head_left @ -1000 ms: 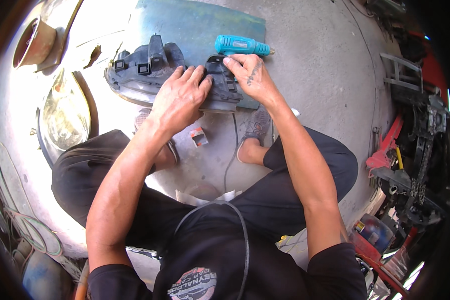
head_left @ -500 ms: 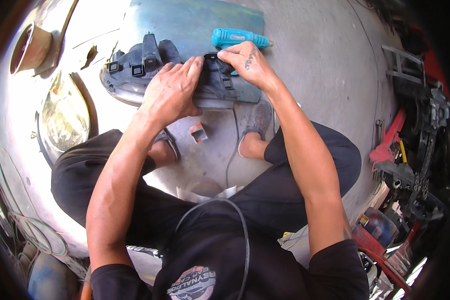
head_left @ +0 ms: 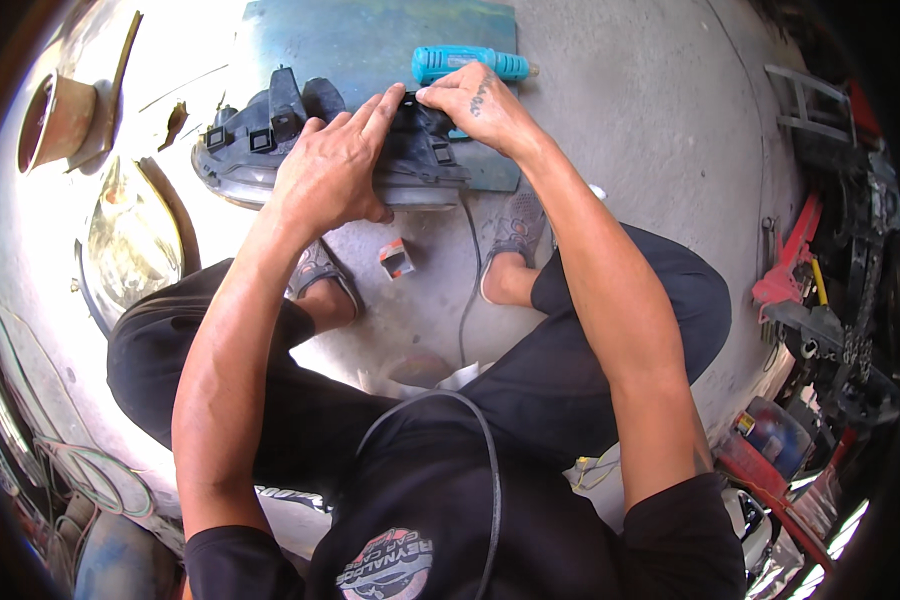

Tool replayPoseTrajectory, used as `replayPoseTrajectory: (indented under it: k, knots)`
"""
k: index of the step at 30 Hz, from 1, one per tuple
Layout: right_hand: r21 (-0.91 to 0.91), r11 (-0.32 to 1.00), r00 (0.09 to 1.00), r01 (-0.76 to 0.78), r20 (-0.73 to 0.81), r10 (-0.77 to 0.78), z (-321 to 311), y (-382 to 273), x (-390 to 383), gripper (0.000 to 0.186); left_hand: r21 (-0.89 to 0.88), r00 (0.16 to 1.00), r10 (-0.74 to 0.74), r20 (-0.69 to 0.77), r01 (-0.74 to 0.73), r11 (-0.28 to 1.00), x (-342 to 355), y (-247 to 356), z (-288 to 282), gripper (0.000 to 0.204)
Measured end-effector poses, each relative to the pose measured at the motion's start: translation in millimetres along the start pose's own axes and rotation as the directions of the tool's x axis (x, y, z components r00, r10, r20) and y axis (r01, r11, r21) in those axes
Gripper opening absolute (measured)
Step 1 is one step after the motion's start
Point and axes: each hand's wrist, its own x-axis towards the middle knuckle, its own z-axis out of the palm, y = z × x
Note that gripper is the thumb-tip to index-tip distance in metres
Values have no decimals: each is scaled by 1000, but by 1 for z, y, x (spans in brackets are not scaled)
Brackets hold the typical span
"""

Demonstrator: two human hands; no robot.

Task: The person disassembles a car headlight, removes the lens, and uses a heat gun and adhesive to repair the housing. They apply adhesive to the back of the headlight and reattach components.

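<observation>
A black car headlight housing [head_left: 270, 165] with a clear lens rim lies on a worn bluish-green board in front of me. My left hand [head_left: 335, 165] spans it, fingers stretched over the back and thumb at the near edge, steadying it. At the housing's far right, my right hand [head_left: 480, 108] has thumb and forefinger pinched at a black tab; whether something small sits between them is hidden. Just beyond that hand lies a turquoise heat gun [head_left: 465, 64], its nozzle pointing right.
A second headlight with a yellowed lens [head_left: 135, 235] rests on the floor at left, near a rusty round pot [head_left: 58, 122]. A small orange-and-white box [head_left: 397, 258] stands between my feet. The bluish-green board [head_left: 360, 40] extends beyond the housing. Red and black tools [head_left: 795, 260] crowd the right side.
The view has shifted slightly. My right hand stays pinched at the tab, and its wrist has moved a little; my left hand keeps its place on the housing.
</observation>
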Motion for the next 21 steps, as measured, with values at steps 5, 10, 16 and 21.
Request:
replayPoseTrajectory:
  k: [5,10,16,21]
  knots:
    - [57,998,1000,1,-11,-1,2,1,-2,43,1,1000,-12,11,12,1000,0,0,-1,143]
    - [200,980,1000,-8,31,1,-3,12,-5,47,-22,1000,0,8,0,1000,0,-2,-1,141]
    - [236,971,999,32,4,-34,0,26,-8,50,-1,999,21,-27,-21,1000,2,-3,3,139]
    - [283,959,990,-23,139,-17,-15,29,-16,49,-3,1000,16,-23,-16,1000,1,-4,2,140]
